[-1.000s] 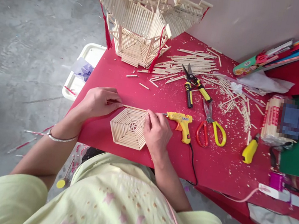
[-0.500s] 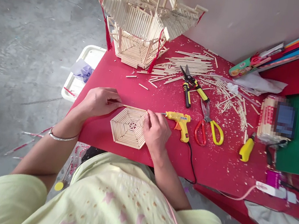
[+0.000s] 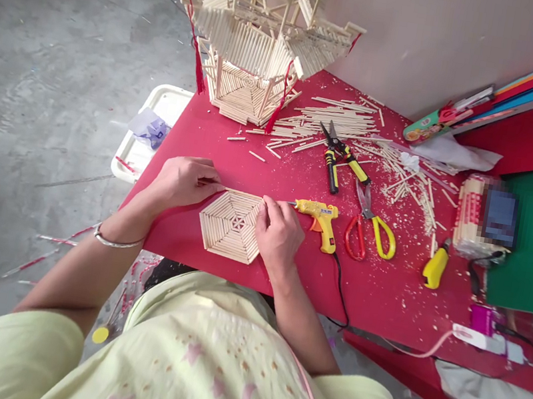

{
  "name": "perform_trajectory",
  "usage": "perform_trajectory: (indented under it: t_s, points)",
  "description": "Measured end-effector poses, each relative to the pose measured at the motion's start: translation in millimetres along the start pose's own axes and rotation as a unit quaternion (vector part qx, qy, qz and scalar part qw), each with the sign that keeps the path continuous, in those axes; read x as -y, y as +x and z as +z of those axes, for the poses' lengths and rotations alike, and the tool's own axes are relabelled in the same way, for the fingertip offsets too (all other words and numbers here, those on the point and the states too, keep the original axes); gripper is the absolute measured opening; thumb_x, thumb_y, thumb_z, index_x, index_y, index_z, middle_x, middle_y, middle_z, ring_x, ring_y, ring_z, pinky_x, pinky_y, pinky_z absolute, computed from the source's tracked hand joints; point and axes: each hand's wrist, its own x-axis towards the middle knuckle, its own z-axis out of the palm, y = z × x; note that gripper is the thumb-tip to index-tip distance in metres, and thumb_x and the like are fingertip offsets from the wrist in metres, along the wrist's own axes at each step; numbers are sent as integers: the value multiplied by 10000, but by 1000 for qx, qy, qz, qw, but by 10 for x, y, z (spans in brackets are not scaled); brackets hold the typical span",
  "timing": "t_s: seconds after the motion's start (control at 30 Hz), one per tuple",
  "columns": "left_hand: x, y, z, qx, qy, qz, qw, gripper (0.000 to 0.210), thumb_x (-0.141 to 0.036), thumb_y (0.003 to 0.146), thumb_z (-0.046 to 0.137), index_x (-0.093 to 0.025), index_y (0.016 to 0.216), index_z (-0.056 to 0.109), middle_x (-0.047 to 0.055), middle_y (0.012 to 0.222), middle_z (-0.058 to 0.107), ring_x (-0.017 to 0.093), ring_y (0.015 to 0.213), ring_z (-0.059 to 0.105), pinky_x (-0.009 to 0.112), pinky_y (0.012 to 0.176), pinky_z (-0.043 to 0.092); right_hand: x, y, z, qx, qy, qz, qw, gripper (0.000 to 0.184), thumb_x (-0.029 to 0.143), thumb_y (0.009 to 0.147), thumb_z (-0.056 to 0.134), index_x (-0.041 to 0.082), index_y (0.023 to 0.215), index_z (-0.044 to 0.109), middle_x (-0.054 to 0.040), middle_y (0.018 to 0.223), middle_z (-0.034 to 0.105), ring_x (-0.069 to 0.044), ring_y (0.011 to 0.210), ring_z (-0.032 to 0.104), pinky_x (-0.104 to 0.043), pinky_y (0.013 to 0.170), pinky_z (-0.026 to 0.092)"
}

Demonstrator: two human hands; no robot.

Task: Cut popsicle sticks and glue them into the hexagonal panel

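A flat hexagonal panel of thin wooden sticks (image 3: 228, 241) lies on the red table in front of me, with a small star pattern at its centre. My left hand (image 3: 187, 180) is closed in a pinch at the panel's upper left corner, on the end of a wooden stick (image 3: 243, 193) along the top edge. The fingers partly hide that end. My right hand (image 3: 281, 234) is closed on the panel's upper right corner, covering part of its right side. Just beyond it lies a yellow glue gun (image 3: 317, 213), nozzle towards the hand.
A stick-built pagoda (image 3: 251, 42) with red tassels stands at the back. Loose sticks (image 3: 340, 120), black-and-yellow cutters (image 3: 336, 157), red-and-yellow scissors (image 3: 368, 226) and a yellow-handled tool (image 3: 435, 267) lie rightward. A white tray (image 3: 127, 150) is beyond the table's left edge.
The camera view has shifted slightly. Both hands keep nearly the same place at the panel's top corners, and the panel lies as before.
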Motion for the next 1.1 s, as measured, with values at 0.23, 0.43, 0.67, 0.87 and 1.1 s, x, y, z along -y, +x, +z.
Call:
perform_trajectory:
  t_s: [0.23,0.43,0.67,0.87,1.1]
  points:
    - [6,11,-11,-2,-22,-12,1000,345,-491,978,602,-218,902,799,33,892,752,159,768,659,267,655,405,69,-10,-111,-25,-4,-13,1000,324,339,1085,518,209,1266,753,-80,1105,772,-202,1016,710,-295,860,517]
    - [-104,46,-67,58,21,-55,997,426,-637,888,638,-223,808,699,17,893,718,176,787,655,273,626,366,-461,-110,-694,-105,-76,84,988,346,296,1058,497,211,1284,744,-115,1179,755,-243,1088,701,-359,967,526]
    - [-320,78,-16,125,71,-136,980,484,-688,751,720,-228,684,584,42,869,686,219,784,636,298,566,296,-1513,-91,-1131,15,-219,253,942,597,320,948,556,170,1526,559,-202,1305,683,-357,1185,645,-445,949,523]
    - [-434,67,-82,121,-61,-211,968,458,-602,697,777,-223,668,520,-2,684,574,155,623,509,279,535,318,-1693,92,-1156,127,-220,292,922,626,297,978,489,218,1599,471,-211,1286,701,-371,1174,666,-475,944,521]
    - [-604,12,-253,51,-299,-181,935,461,-488,753,800,-222,673,433,-55,571,381,82,509,341,233,461,264,-1799,-4,-1224,161,-174,238,942,798,441,915,623,215,1645,395,-204,1489,590,-389,1314,595,-477,1047,491]
